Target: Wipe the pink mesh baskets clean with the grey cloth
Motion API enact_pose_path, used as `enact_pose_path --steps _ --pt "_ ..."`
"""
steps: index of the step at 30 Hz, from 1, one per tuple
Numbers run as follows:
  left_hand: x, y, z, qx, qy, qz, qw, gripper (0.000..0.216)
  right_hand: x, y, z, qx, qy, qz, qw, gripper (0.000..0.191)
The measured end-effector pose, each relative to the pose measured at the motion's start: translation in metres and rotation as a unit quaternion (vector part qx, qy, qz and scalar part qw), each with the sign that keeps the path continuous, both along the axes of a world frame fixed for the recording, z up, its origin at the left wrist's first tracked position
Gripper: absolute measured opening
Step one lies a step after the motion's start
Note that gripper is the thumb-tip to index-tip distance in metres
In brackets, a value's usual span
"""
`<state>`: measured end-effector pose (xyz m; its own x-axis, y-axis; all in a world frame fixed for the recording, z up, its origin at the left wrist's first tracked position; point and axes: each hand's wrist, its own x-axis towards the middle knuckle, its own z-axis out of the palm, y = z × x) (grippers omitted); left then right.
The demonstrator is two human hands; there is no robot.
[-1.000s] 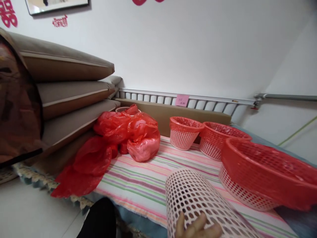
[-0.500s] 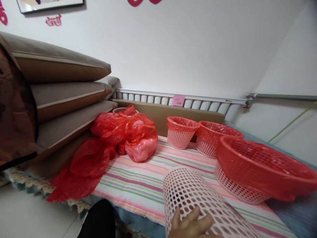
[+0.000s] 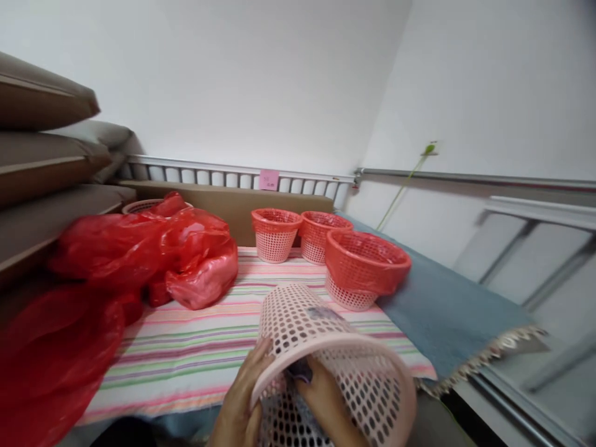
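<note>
head view: your left hand point(image 3: 239, 394) grips the rim of a pale pink basket point(image 3: 293, 305), fingertips against the outer wall, keeping it tipped on its side, mouth toward you, at the near edge of the striped cloth point(image 3: 190, 338). your right hand point(image 3: 321, 391) reaches inside through that mouth, its fingers closed on a dark item point(image 3: 300, 370) too shadowed to identify; the basket's rim and perforated wall partly screen your view of it.

beyond the tipped basket, toward the cloth's far right corner, a small basket point(image 3: 274, 247), a middle basket point(image 3: 315, 242) and a large basket point(image 3: 356, 298) stand upright in a row, each lined with red plastic folded over the rim. crumpled red bags point(image 3: 200, 248) crowd the cloth's left side and spill toward its near left corner, partly hiding another basket point(image 3: 139, 206) behind them. stacked cushions point(image 3: 51, 105) rise at the far left. along the far edge runs a brown board point(image 3: 223, 202), backed by a radiator point(image 3: 202, 177) bearing a pink note point(image 3: 269, 180). blue fabric point(image 3: 433, 298) extends past the cloth's right edge.
</note>
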<state>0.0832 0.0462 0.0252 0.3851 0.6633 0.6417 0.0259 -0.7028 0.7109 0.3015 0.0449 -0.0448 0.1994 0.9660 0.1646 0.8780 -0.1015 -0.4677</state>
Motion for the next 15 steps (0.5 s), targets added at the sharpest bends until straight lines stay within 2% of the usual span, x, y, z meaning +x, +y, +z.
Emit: enact_pose_path --steps 3,5,6,8,10,13,15 --pt "-0.006 0.003 -0.035 -0.063 -0.025 0.024 0.997 0.050 -0.005 0.000 -0.014 0.040 -0.009 -0.016 0.999 0.050" --pt "-0.016 0.003 -0.048 -0.102 -0.032 0.062 0.992 0.048 -0.013 -0.003 -0.020 0.058 -0.027 0.013 0.998 0.050" --pt "-0.021 0.004 -0.048 -0.114 -0.022 0.077 0.990 0.050 -0.017 -0.005 -0.021 0.055 -0.029 0.027 0.998 0.048" --pt "-0.029 0.007 -0.039 -0.127 0.011 0.098 0.987 0.056 -0.023 -0.010 -0.021 0.034 -0.024 0.048 0.998 0.048" --pt "-0.031 0.013 -0.020 -0.121 0.044 0.100 0.987 0.062 -0.026 -0.013 -0.021 0.016 -0.021 0.072 0.997 0.053" --pt "-0.024 0.026 0.008 -0.075 0.068 0.051 0.994 0.053 -0.026 -0.011 -0.017 0.004 -0.016 0.100 0.995 0.055" --pt "-0.020 0.032 0.016 -0.069 0.074 0.023 0.995 0.046 -0.023 0.002 -0.011 0.005 0.009 0.091 0.996 0.051"
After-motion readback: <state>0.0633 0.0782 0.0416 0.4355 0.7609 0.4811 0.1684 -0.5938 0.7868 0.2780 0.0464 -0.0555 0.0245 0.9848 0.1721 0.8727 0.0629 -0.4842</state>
